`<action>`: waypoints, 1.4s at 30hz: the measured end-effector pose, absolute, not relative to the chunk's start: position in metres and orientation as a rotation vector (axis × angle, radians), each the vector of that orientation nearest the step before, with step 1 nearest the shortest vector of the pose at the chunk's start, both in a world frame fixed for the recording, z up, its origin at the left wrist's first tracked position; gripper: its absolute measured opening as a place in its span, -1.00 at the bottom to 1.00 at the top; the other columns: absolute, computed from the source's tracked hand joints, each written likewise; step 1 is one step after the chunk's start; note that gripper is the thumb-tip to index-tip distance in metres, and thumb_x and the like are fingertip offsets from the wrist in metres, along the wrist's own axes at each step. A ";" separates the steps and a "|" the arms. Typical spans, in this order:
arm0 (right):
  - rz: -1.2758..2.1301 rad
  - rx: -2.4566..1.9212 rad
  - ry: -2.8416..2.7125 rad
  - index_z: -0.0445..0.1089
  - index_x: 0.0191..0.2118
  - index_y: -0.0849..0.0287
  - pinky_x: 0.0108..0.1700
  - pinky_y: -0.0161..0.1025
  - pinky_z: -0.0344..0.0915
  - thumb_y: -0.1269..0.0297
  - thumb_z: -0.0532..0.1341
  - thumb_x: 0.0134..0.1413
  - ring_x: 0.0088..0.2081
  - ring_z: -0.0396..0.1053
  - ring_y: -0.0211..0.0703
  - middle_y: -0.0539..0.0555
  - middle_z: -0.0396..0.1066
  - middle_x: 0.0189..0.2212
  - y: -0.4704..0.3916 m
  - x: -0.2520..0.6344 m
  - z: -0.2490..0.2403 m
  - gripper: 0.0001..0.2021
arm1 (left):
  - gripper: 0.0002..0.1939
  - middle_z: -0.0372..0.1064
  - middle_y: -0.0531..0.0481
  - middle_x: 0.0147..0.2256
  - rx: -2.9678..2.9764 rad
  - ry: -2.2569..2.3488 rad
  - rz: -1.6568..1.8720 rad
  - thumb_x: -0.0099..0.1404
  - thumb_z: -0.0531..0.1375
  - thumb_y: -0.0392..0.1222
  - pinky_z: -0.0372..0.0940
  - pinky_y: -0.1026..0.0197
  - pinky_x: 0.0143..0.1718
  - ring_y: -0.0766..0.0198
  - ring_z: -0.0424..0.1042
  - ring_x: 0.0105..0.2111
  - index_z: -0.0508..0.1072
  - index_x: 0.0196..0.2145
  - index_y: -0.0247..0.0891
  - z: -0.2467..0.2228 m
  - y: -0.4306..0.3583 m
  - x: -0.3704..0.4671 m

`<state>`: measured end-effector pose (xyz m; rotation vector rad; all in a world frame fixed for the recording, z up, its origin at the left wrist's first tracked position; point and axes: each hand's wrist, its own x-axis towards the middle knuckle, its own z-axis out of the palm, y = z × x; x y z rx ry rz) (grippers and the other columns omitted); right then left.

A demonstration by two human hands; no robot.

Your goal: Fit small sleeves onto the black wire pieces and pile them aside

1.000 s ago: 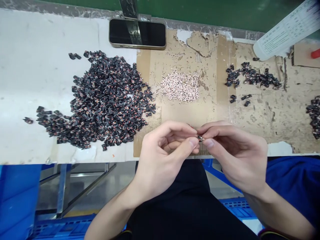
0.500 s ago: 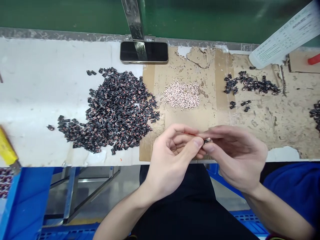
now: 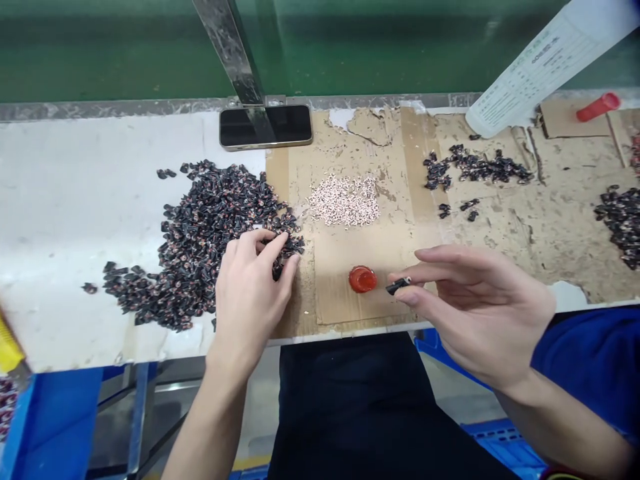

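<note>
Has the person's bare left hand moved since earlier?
Yes, leftward: against the pile of tiny pale-pink pieces, the bare left hand went from below it to the large heap of small black parts.

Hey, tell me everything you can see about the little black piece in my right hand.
The black piece is small and roughly tube-shaped, with a dark, slightly shiny body that looks like plastic. A paler tip shows at its right end, though its finer details are too small to make out. It sits tilted, the pale end higher in the picture, pinched between the thumb and a finger of your right hand, just right of the red dish, with cardboard behind it.
</note>
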<state>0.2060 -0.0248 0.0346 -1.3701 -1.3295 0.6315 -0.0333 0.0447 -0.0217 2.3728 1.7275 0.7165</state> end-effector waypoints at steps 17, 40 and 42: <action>-0.070 -1.721 -1.749 0.63 0.03 -0.16 0.15 -0.04 0.40 0.31 0.32 0.32 0.03 0.56 0.10 0.05 0.62 -0.11 0.021 0.329 -0.032 -0.74 | -0.91 0.57 0.01 -0.27 1.887 1.515 1.024 0.40 0.30 -0.33 0.43 0.19 -0.16 0.26 0.52 -0.30 0.59 -0.16 -0.20 -0.010 0.042 -0.040; 0.468 -1.471 -1.600 0.70 -0.24 0.00 -0.12 -0.11 0.61 0.39 0.43 0.14 -0.24 0.67 -0.07 0.01 0.71 -0.27 0.079 0.222 -0.007 -0.87 | -0.79 0.57 0.01 -0.25 1.400 1.308 1.337 0.41 0.32 -0.34 0.50 0.36 -0.26 0.40 0.56 -0.35 0.65 -0.03 -0.20 0.010 0.028 -0.005; 0.705 -1.465 -1.358 0.70 -0.26 -0.03 -0.18 -0.20 0.63 0.33 0.51 0.05 -0.29 0.66 -0.14 -0.01 0.70 -0.31 0.072 0.224 -0.005 -0.87 | -0.78 0.56 -0.02 -0.20 1.607 1.300 1.354 0.46 0.26 -0.35 0.50 0.31 -0.15 0.38 0.56 -0.26 0.65 -0.02 -0.20 0.010 0.028 0.004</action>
